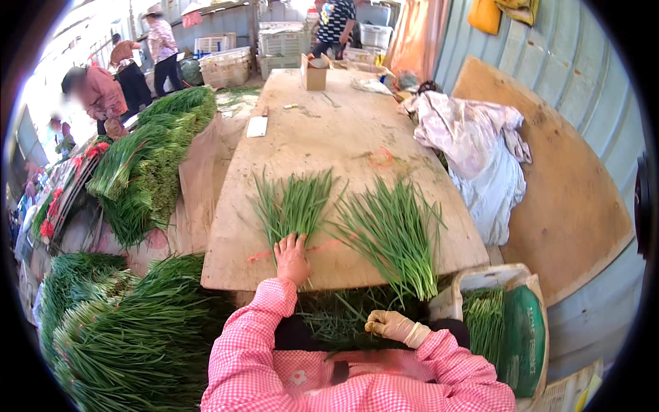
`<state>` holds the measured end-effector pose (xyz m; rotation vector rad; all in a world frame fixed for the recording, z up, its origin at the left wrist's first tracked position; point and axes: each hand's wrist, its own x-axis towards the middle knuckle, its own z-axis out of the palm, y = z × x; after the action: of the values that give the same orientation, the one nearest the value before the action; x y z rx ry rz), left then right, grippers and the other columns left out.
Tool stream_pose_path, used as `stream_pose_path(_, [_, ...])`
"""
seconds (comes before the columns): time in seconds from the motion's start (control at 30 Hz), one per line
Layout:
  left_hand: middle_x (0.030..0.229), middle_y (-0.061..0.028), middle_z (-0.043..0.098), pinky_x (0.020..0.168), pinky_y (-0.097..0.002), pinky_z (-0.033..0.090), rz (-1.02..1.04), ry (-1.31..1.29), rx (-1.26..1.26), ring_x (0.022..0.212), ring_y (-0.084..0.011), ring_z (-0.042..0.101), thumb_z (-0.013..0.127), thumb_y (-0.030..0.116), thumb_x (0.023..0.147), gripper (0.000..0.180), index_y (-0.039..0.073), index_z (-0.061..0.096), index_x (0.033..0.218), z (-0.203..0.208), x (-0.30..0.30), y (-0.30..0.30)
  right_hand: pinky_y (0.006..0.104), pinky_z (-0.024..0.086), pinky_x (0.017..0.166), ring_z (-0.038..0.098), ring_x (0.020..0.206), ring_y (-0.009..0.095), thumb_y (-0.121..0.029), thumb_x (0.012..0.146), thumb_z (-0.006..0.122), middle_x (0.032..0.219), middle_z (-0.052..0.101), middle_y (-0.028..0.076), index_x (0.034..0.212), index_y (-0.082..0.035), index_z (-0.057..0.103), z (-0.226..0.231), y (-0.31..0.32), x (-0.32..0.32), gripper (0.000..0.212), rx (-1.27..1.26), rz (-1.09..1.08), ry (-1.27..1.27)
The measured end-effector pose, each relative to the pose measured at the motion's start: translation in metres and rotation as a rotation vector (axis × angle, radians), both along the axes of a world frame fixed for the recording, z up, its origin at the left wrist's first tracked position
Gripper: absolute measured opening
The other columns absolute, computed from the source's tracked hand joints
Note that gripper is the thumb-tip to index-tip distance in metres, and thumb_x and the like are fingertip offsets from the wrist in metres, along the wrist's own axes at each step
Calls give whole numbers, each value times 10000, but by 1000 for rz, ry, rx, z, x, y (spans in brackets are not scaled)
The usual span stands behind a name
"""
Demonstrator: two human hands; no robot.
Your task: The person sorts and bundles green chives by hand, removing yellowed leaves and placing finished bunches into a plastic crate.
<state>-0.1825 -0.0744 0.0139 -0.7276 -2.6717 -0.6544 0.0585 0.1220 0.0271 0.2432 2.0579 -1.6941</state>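
Note:
My bare left hand (pixel 292 261) lies over the stem ends of a small bunch of garlic chives (pixel 294 206) on the wooden table, fingers stretched out and slightly spread. Under this bunch runs a pinkish-red tie strip (pixel 257 257), its ends showing on both sides. To the right a second, looser bunch of garlic chives (pixel 395 237) is fanned out, stems hanging over the near edge. My right hand (pixel 397 325), in a pale glove, is above my lap with its fingers curled closed; whatever they may hold is hidden.
Large heaps of chives (pixel 137 329) stand at my left. A white crate (pixel 525 275) with chives and a green sheet sits at my right. Crumpled cloth (pixel 473 144) covers the table's right edge. A cardboard box (pixel 314 74) stands at the far end. Several people are beyond.

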Motion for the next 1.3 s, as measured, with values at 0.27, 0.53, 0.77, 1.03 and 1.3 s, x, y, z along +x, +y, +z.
stream_pose_path(0.27, [1263,-122,415,986,-476,281,144,170,-215,1165,-314,373,620,216,713,533,104,462,1209,29,19,9,254,430,556,515,611,102,-271,875,543,656,535,1,763,-76,544,-14,15,27,225,39,-148,306])
stream_pose_path(0.53, [885,-99,614,747,-277,449,-445,-1255,495,804,-173,571,489,328,901,387,-29,555,1035,16,127,42,152,385,463,501,637,35,-317,873,552,887,592,13,868,-91,536,33,44,21,227,-545,-463,470])
stream_pose_path(0.77, [1038,-135,572,801,-383,479,-247,-2115,1014,923,-238,560,510,395,876,444,19,472,1108,5,159,103,165,359,492,434,589,31,-351,874,546,722,513,-42,855,-107,536,19,-4,37,246,-367,-210,258])
stream_pose_path(1.03, [741,-54,523,537,-315,456,-267,-2066,979,624,-154,515,574,247,857,263,24,464,941,-10,148,126,179,380,514,448,619,40,-316,877,553,733,518,-35,828,-100,513,1,-6,36,225,-437,-247,239])
stream_pose_path(1.3, [599,-12,484,438,-264,387,-228,-1802,634,487,-123,461,536,306,875,239,68,527,884,-17,144,152,179,379,526,448,636,49,-320,861,575,777,535,-20,879,-89,522,-3,-9,39,237,-573,-155,207])
